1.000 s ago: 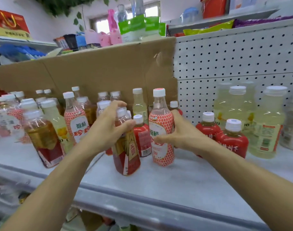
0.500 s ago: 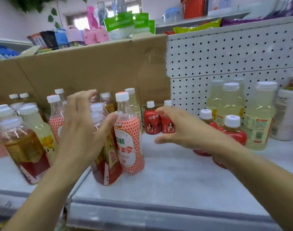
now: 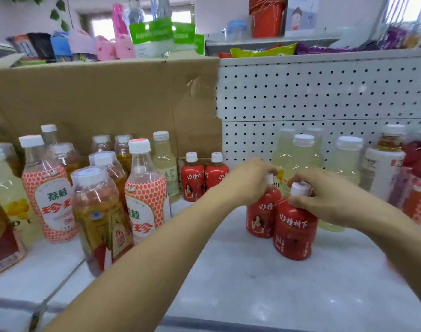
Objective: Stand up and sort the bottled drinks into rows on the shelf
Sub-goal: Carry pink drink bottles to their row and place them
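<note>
On the white shelf (image 3: pixel 228 283), right of centre, two small bottles of red drink are standing upright and touching. The left hand (image 3: pixel 250 183) is curling over the top of the rear red bottle (image 3: pixel 261 216), covering its cap. The right hand (image 3: pixel 329 200) is pinching the front red bottle (image 3: pixel 294 231) at its white cap. Pale yellow drink bottles (image 3: pixel 300 159) are standing just behind, against the pegboard (image 3: pixel 324 97).

Pale shelf (image 3: pixel 240 286) carries upright bottled drinks (image 3: pixel 144 197) (two red bottles (image 3: pixel 294 230) stand mid-right).
</note>
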`<state>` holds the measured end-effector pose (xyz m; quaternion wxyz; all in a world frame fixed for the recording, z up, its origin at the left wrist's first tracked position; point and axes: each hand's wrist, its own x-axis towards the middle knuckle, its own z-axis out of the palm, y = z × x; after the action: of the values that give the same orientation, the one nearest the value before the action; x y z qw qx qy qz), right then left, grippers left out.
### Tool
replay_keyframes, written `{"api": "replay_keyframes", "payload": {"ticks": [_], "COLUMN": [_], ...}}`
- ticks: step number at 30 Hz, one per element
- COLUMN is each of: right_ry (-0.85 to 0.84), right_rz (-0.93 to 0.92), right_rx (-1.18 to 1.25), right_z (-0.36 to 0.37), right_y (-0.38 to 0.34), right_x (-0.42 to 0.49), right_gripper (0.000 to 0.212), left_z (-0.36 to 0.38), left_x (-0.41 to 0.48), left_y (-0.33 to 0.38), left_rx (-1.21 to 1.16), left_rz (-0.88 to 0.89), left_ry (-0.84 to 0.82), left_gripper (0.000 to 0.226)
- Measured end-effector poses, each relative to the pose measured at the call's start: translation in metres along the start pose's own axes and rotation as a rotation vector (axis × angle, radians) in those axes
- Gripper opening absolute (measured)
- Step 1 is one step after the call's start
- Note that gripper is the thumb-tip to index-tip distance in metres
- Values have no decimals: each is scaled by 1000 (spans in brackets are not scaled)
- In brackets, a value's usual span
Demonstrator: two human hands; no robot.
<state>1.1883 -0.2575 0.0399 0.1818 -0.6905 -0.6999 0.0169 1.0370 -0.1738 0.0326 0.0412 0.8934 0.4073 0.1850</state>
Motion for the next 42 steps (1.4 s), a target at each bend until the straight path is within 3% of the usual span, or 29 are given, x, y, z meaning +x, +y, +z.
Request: {"api": "replay_keyframes", "payload": {"ticks": [9, 16, 21, 24, 26, 31, 35, 38, 40, 42], "right_ry": [-20, -19, -18, 13, 186, 756, 1099, 1075, 863, 673], "right_rz": [-154, -194, -205, -226, -232, -251, -99, 89, 219, 238], "right_rx": [127, 355, 388, 455, 478, 417, 282, 468, 670, 822], "right_z": [18, 47, 53, 53, 57, 46, 27, 21, 20, 24], "right_y": [-31, -66, -65, -50, -33, 12, 60, 101, 118, 129], "right_x": [31, 71, 58, 26, 4, -61, -99, -104, -100, -94], "right_gripper": [26, 28, 54, 60, 54, 24, 39, 63, 77, 85], "left_z": [-29, -34, -26, -13, -3, 29, 52, 69, 80, 92], "left_x": [-15, -23, -35, -52, -63, -70, -58, -43, -31, -19], "left_y": [-52, -60, -56, -46, -28, 17, 62, 94, 115, 132], "left_rx": [453, 574, 547, 352, 107, -305, -468, -549, -633, -699], "left_rz": [-272, -462, -441, -231, -59, 118, 122, 126, 91, 53], "left_ry": [12, -27, 44, 341, 451, 273, 127, 67, 30, -9], "left_gripper": [22, 29, 37, 49, 53, 58, 64, 69, 76, 86]}}
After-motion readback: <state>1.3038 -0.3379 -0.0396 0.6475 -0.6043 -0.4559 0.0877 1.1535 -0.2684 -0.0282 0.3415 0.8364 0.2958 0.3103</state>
